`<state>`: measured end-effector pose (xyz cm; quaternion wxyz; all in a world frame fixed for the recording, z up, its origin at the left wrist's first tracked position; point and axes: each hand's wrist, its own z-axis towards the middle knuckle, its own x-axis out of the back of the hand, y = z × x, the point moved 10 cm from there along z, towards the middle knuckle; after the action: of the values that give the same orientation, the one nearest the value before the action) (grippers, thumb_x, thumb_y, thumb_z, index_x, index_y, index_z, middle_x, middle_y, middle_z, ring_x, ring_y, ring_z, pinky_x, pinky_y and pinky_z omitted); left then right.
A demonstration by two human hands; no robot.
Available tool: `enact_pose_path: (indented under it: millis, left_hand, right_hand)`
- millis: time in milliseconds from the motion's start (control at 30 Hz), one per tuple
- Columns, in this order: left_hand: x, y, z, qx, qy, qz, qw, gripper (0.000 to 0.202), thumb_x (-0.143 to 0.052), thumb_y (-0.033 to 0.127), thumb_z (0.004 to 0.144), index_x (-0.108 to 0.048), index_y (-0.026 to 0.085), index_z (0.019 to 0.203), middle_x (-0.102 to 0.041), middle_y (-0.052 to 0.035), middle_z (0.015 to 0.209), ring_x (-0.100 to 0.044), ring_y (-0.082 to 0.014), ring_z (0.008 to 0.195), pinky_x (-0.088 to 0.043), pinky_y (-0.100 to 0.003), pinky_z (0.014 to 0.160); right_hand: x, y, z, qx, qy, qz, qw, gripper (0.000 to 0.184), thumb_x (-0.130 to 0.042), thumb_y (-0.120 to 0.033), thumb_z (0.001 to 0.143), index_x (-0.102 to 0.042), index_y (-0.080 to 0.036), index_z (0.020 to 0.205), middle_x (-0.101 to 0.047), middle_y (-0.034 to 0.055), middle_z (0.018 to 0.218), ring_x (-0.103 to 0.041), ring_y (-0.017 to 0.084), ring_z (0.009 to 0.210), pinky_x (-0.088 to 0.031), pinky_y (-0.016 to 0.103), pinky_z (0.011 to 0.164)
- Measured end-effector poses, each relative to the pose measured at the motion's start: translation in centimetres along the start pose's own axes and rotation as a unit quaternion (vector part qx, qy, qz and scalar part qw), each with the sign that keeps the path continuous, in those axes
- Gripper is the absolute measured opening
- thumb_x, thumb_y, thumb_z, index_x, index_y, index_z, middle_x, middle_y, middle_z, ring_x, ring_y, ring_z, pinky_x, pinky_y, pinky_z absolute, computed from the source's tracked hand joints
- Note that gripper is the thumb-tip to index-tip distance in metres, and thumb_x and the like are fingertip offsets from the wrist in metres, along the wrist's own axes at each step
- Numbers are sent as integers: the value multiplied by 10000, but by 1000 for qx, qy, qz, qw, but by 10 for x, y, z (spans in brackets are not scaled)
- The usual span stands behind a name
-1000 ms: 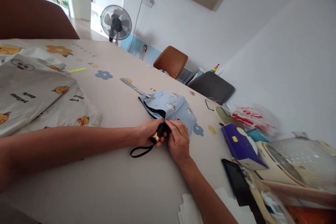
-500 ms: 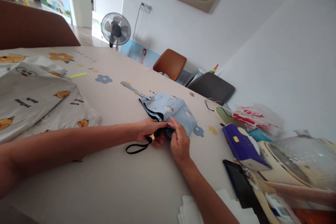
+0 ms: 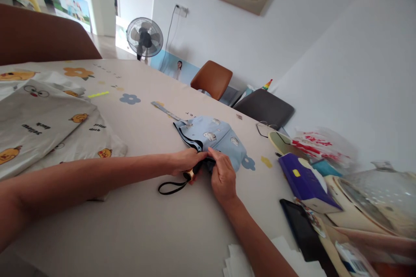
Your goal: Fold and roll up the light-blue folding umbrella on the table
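A light blue folding umbrella (image 3: 224, 132) with small white printed figures and a black lining lies collapsed on the table, its cloth loosely folded. Its fabric strap stretches out to the upper left. My left hand (image 3: 186, 162) is closed around the umbrella near its handle, whose gold-coloured end and black wrist loop stick out below. My right hand (image 3: 224, 175) pinches the cloth edge on the near side, thumb and fingers close together. The two hands almost meet at the fingertips. Part of the handle is hidden behind the left hand.
A white cloth (image 3: 65, 125) with duck prints lies on the left of the table (image 3: 146, 233). On the right are a purple box (image 3: 305, 181), a dark tablet-like device (image 3: 302, 225), glasses (image 3: 266, 129), a plastic bag (image 3: 325, 147) and a domed transparent cover (image 3: 380, 194). White papers (image 3: 279, 251) lie near my right forearm.
Both hands keep their hold on the umbrella with only slight finger shifts. My left hand's fingers below the handle show less now. The whole view has shifted a little.
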<state>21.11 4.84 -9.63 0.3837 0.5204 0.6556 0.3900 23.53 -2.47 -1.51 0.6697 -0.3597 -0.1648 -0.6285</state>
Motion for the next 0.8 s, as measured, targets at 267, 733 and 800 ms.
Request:
enact_pose_path:
  millis: [267,733,800]
  left_hand:
    - [-1,3,1,-31,-7,-4,999,418,-362,381,863,-481,174,521,-502,-23,435,-456,-130,371,-397,-250,361]
    - [8,0,7,1,36,139,990,432,-462,377,794,-455,186,407,-485,-38,352,-371,-106,283,-212,-223,316]
    - [8,2,7,-2,31,156,987,434,-452,384,801,-451,187,415,-483,-46,352,-359,-102,279,-182,-229,325]
  right_hand:
    - [-5,-6,2,24,-18,-15,999,551,-308,-5,828,-515,-255,1273,-571,84,1004,-526,199,955,-477,383,842]
    - [-13,5,9,-25,-47,1,999,431,-348,4,764,-666,-163,1001,-551,98,892,-508,214,892,-481,371,784]
    - [-13,6,10,-35,-52,6,998,444,-355,9,736,-669,-171,993,-557,95,889,-515,215,896,-485,372,787]
